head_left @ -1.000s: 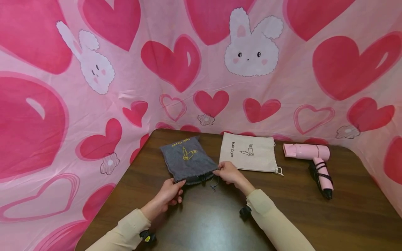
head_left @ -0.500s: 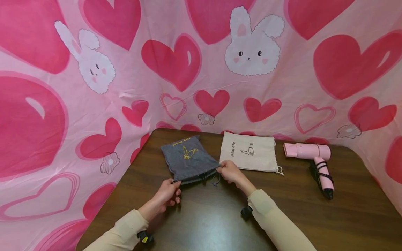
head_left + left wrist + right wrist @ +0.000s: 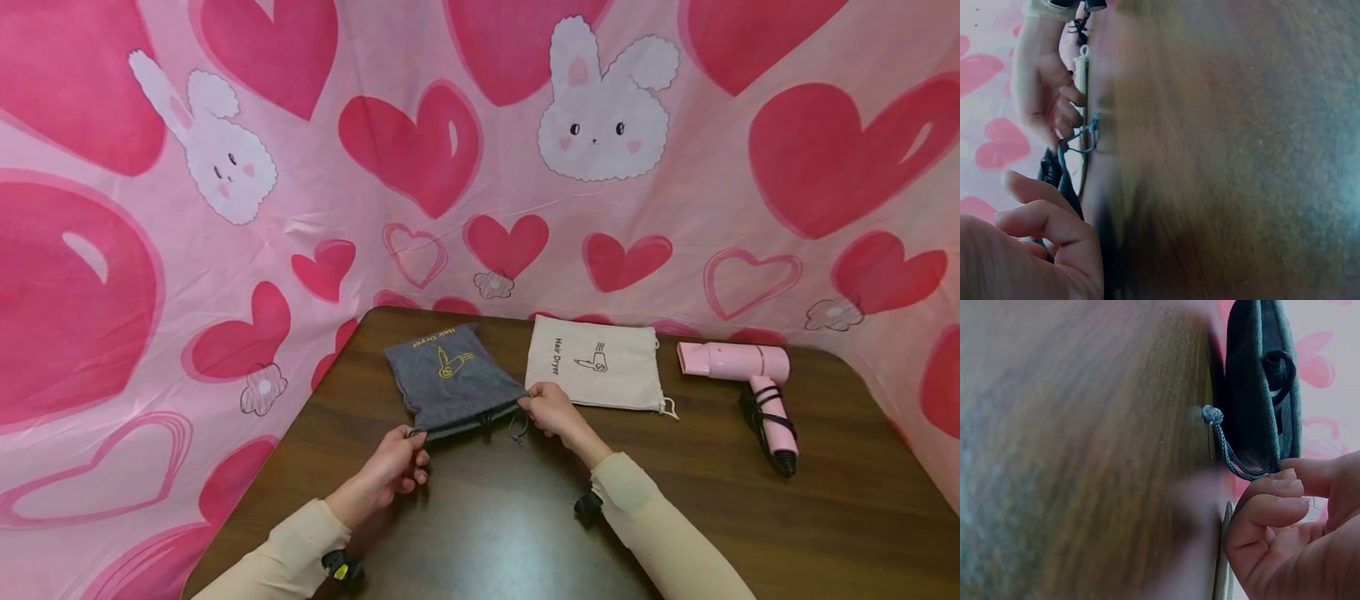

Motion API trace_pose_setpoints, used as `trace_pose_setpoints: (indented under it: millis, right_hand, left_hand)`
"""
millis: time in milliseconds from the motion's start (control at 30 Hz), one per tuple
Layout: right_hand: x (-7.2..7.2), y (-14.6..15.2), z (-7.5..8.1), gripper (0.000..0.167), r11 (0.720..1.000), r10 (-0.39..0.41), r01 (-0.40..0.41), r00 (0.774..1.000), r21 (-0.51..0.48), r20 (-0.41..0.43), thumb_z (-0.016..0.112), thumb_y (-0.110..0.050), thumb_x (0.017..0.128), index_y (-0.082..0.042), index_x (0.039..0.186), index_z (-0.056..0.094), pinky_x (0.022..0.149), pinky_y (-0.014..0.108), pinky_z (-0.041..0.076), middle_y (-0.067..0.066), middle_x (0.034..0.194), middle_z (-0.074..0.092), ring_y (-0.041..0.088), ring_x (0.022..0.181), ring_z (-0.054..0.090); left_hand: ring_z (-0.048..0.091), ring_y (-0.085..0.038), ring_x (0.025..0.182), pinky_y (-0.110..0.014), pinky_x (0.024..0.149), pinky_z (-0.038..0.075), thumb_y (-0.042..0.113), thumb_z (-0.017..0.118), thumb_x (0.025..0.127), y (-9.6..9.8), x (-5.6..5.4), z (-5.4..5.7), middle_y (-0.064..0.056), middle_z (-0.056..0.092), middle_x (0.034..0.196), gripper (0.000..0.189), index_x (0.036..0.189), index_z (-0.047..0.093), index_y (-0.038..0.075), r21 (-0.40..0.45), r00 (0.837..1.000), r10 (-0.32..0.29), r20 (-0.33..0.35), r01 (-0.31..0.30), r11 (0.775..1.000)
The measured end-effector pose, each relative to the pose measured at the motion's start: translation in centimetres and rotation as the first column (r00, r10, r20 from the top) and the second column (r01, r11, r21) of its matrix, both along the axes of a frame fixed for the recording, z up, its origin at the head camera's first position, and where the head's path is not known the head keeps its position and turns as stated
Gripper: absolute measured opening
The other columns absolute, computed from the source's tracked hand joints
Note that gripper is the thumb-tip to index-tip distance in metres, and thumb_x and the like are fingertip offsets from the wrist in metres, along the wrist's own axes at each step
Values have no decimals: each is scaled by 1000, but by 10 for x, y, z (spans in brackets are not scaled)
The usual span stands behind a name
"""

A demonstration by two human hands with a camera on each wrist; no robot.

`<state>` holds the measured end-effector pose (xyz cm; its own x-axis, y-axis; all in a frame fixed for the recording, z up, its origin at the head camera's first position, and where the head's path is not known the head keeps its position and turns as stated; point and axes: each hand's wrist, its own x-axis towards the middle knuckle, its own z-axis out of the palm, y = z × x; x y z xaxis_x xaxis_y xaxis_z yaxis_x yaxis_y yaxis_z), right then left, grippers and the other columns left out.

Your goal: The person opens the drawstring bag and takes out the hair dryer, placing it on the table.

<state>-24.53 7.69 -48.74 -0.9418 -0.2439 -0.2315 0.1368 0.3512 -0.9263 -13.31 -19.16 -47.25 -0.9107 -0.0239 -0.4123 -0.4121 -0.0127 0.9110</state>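
Observation:
A dark grey drawstring bag [image 3: 459, 379], printed with yellow "Hair Dryer" lettering and a dryer picture, lies on the table with its mouth toward me. My left hand [image 3: 388, 468] pinches the left corner of the mouth, while my right hand [image 3: 553, 412] pinches the right corner. Between them the mouth is stretched wide. Through the opening, the right wrist view shows a black cord end [image 3: 1277, 372] inside; whatever else the bag contains is hidden. A knotted grey drawstring [image 3: 1213, 415] hangs out near the right fingers.
Just right of the grey bag, a cream drawstring bag [image 3: 592, 367] lies flat. Farther right is a pink hair dryer [image 3: 742, 363] with its black cord wound round the handle. The brown wooden table [image 3: 510, 517] meets a pink heart-print cloth [image 3: 420, 150] behind and at the sides.
Both hands have drawn slightly apart, the left to the left and the right to the right. The bag's mouth has been pulled wider and tauter.

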Motion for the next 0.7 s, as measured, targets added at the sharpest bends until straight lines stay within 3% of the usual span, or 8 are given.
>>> trace_pose_setpoints:
  millis: [267,700]
  right_hand:
    - [2,-4,0,18,999,-16,17,1000,-27,2,60,-10,103,-6,88,52,45,25,29,0,64,45,13,50,37]
    - [5,-4,0,17,999,-38,38,999,-18,11,60,-12,103,-6,89,53,45,25,30,1,65,45,14,51,38]
  left_hand:
    - [48,-13,50,-17,43,30,13,42,113,-3,-1,1,-2,43,70,13,103,35,9,42,999,21,42,-23,999]
    - [46,-12,51,-17,43,30,14,40,114,2,2,1,-1,43,71,12,106,33,8,90,998,-3,57,-2,996]
